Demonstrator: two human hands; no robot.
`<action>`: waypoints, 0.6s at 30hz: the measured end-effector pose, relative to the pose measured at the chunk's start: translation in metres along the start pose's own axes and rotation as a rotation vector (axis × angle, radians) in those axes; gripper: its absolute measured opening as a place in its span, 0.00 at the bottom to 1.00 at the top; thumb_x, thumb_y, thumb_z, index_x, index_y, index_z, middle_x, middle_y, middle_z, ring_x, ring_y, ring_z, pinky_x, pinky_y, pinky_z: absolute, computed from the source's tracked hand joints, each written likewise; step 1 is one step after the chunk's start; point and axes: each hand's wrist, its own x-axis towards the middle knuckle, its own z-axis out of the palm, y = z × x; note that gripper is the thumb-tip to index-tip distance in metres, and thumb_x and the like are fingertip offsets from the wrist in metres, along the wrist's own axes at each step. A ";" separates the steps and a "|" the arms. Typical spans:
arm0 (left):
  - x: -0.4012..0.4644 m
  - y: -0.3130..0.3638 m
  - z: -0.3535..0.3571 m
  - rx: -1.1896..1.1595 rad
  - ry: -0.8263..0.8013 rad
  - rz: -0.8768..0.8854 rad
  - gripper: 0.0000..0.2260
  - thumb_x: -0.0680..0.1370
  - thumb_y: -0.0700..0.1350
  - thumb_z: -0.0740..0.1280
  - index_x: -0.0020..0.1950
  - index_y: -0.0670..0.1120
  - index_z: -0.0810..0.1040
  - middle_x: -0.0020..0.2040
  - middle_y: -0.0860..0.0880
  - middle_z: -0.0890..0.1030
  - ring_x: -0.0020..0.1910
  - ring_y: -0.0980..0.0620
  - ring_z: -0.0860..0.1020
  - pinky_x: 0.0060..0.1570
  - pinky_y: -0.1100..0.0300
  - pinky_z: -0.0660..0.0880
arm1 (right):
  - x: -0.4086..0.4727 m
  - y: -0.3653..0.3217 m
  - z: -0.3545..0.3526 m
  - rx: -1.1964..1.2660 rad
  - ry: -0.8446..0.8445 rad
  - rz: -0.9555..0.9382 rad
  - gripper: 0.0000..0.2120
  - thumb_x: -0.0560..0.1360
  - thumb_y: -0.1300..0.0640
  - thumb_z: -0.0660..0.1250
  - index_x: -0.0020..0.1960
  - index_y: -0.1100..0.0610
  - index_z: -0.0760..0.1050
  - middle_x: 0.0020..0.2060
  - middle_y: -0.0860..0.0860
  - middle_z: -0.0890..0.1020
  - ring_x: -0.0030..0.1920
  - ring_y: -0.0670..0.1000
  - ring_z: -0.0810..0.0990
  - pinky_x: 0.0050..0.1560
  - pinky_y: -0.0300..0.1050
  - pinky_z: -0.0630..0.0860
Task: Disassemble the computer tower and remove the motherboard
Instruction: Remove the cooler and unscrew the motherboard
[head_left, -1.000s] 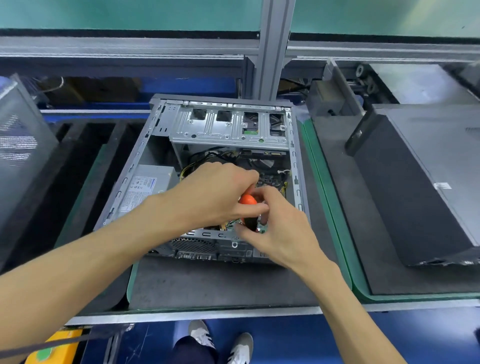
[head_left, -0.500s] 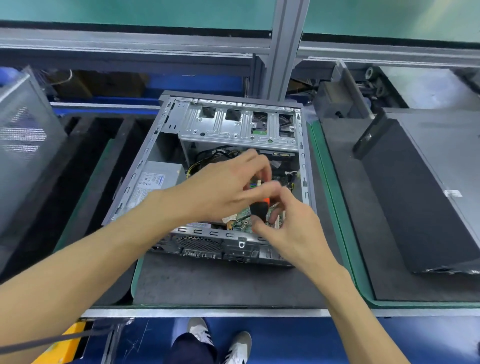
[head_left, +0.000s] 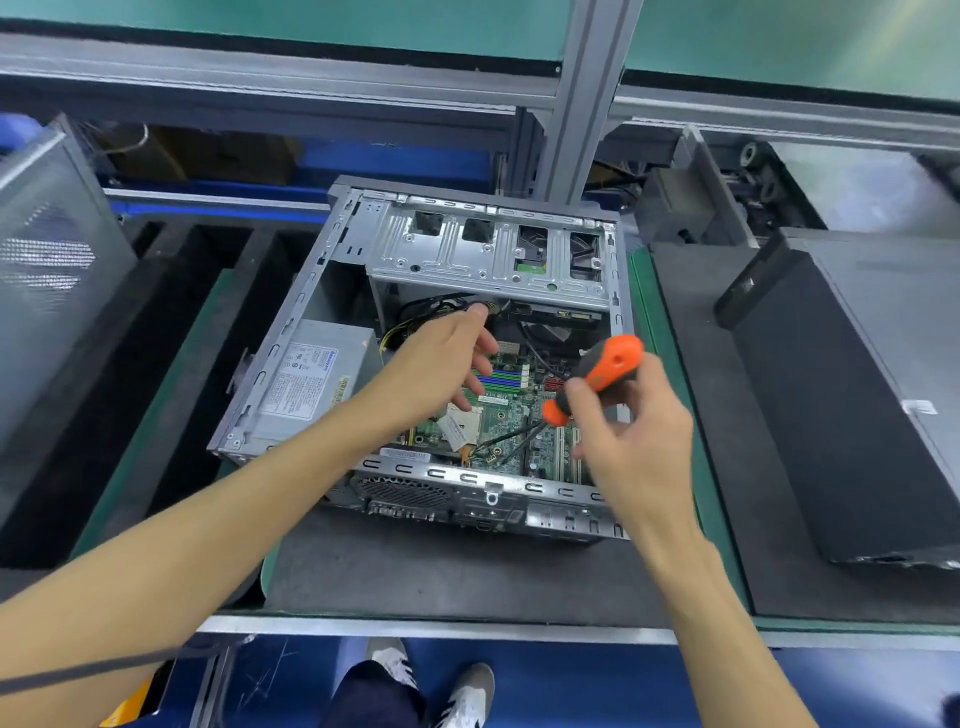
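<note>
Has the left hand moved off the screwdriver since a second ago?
Yes. The left hand has let go of the orange screwdriver and shifted toward the drive cage; the right hand now holds it alone.

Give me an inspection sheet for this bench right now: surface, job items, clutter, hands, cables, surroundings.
Surface: dark mat with green edging; the open case lies on it.
Job's things: computer tower on its side, side panel off; motherboard still inside; power supply in its left part; drive cage at the far end.
Clutter: closed black tower on the mat to the right; perforated metal panel at far left.
Grippers: right hand grips the orange screwdriver above the board; left hand is open over the board, holding nothing.
Cables: black and yellow wire bundle below the drive cage.
Surroundings: aluminium frame post behind; person's shoes below the bench edge.
</note>
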 end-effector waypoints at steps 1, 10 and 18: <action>0.001 -0.003 0.001 -0.058 -0.006 -0.046 0.22 0.85 0.54 0.51 0.51 0.41 0.79 0.47 0.40 0.81 0.40 0.47 0.80 0.38 0.52 0.82 | 0.005 -0.003 -0.004 0.065 0.052 0.022 0.07 0.77 0.51 0.69 0.45 0.44 0.70 0.39 0.48 0.81 0.38 0.53 0.86 0.30 0.52 0.81; 0.005 -0.012 0.012 -0.418 -0.229 -0.287 0.22 0.85 0.52 0.55 0.55 0.36 0.80 0.52 0.36 0.83 0.49 0.41 0.83 0.46 0.52 0.82 | 0.047 -0.021 -0.035 0.467 0.329 0.137 0.03 0.76 0.56 0.63 0.48 0.55 0.70 0.36 0.50 0.75 0.31 0.50 0.74 0.27 0.43 0.75; 0.009 0.004 0.008 0.076 -0.155 -0.165 0.21 0.81 0.52 0.58 0.28 0.50 0.65 0.22 0.56 0.63 0.21 0.54 0.59 0.27 0.61 0.57 | 0.059 -0.028 0.004 0.561 0.258 0.245 0.04 0.77 0.57 0.62 0.50 0.58 0.71 0.38 0.57 0.73 0.32 0.51 0.72 0.29 0.45 0.75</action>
